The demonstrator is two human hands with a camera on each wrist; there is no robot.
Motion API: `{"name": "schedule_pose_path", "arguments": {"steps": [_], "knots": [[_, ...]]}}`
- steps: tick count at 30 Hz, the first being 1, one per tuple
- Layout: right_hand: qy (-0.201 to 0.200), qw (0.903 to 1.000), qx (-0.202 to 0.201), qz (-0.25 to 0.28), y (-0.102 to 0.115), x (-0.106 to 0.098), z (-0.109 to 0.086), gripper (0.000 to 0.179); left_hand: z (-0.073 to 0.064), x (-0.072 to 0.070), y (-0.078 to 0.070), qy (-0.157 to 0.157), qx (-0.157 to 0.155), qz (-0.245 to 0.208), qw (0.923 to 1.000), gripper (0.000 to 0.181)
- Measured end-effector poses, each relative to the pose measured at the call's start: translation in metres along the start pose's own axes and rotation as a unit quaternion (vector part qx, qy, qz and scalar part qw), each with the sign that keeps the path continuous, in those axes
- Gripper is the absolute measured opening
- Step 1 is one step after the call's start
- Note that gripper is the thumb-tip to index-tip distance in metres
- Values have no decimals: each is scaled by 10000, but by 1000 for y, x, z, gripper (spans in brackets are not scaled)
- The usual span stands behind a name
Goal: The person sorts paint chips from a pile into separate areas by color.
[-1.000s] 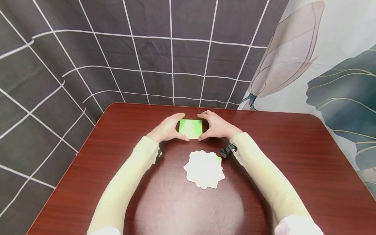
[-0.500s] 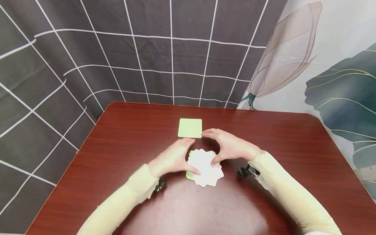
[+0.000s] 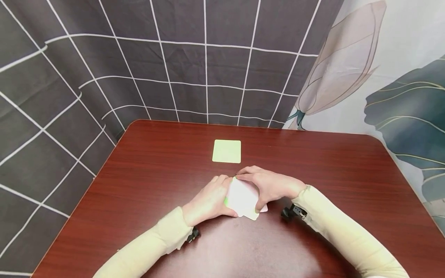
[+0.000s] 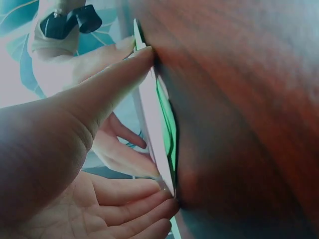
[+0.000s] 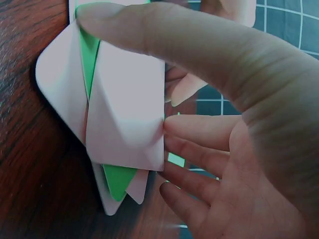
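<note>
A pile of white and green cards with rounded corners lies near the middle of the table, between both hands. My left hand grips the pile's left side, thumb at the near edge and fingers at the far edge. Opposite it, my right hand holds the right side, its thumb on the near edge. In the right wrist view, several white and green card corners stick out at different angles under a white top card. The left wrist view shows the pile edge-on, with bent green cards below the white one.
A light green rectangular card or squared stack of cards lies farther back on the dark red wooden table. Behind the table hangs a grey curtain with white grid lines; a floral cloth hangs at the right.
Both hands have left the green rectangle at the back and come nearer to the star-shaped card pile. They now grip its sides, and its spread points have been drawn in.
</note>
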State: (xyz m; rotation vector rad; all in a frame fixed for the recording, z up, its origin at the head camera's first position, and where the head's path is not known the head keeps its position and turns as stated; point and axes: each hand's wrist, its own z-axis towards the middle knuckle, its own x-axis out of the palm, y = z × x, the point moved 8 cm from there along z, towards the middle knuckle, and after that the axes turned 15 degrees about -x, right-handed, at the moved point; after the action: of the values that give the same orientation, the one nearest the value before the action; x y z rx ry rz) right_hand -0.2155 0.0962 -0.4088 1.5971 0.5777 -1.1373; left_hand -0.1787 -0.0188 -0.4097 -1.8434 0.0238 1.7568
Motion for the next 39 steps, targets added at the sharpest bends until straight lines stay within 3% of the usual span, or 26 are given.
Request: {"name": "schedule_pose_path", "arguments": {"steps": [3,8,16,25,31,39], "knots": [[-191,9995,45,-248,0,-3,-2,100,2,-1,-1,80,75,-156,9998,82],[-401,9983,170,-390,-2,-6,-10,101,6,1,-2,272,56,-225,9994,91],[-480,9980,243,-335,-8,-9,-25,88,11,-2,-4,144,359,-156,9991,72],[-873,9956,246,-250,-8,-23,-34,82,21,-7,-9,186,273,-69,9994,98],[-1298,9905,365,-277,-16,-52,-45,84,52,-19,-14,466,357,-70,9982,103],[-1422,9814,1164,-559,-49,-101,-56,92,120,-42,-24,527,477,38,9975,106]]}}
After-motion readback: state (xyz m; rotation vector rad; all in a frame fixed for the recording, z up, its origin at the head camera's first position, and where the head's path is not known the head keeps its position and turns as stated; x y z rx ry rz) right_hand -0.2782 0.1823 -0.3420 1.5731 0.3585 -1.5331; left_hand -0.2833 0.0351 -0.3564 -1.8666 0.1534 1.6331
